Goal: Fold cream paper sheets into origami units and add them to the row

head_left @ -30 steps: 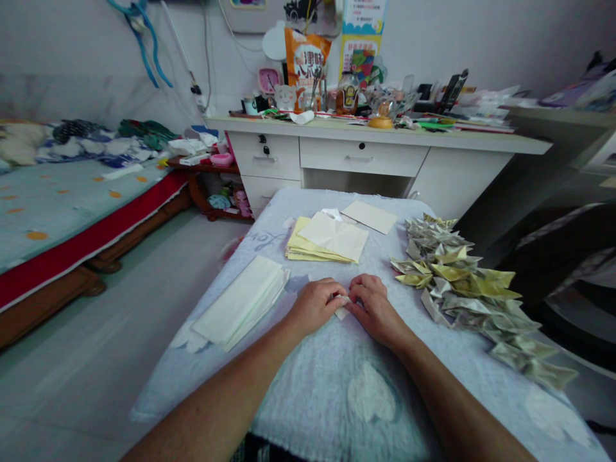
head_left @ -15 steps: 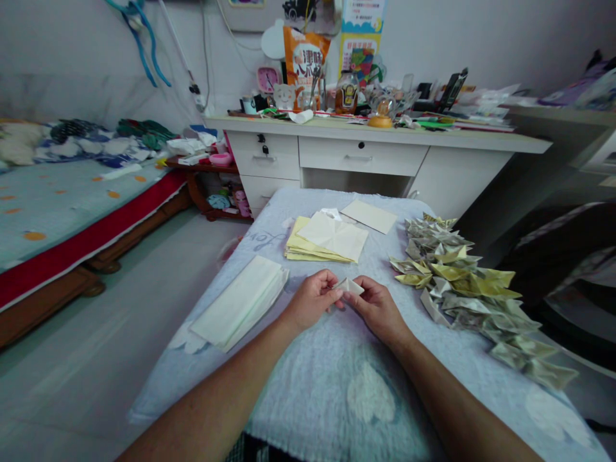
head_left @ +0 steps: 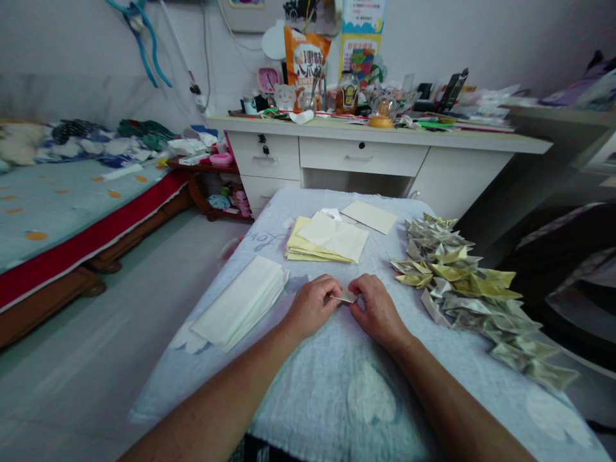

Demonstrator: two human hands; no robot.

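Note:
A small piece of folded paper (head_left: 345,295), pale in colour, is pinched between my two hands above the cloth-covered table. My left hand (head_left: 315,305) grips its left end with thumb and fingers. Its right end is held by my right hand (head_left: 373,301), fingers curled over it. Just beyond lies a stack of yellow and cream paper sheets (head_left: 320,250) with a creased cream sheet (head_left: 337,236) on top. To the left rests a pile of long folded white papers (head_left: 240,301). Several folded paper pieces (head_left: 462,282), grey and yellow, spread in rows on the right.
A light blue patterned cloth (head_left: 308,391) covers the table. A flat cream card (head_left: 370,217) lies near its far edge. Behind stands a white desk (head_left: 356,157) crowded with a jar, an orange bag and a clock. A bed (head_left: 72,212) is at the left.
The folded paper has been tipped flatter and slightly lowered between my hands. My fingers have shifted and now curl over its two ends. The stacks around have stayed put.

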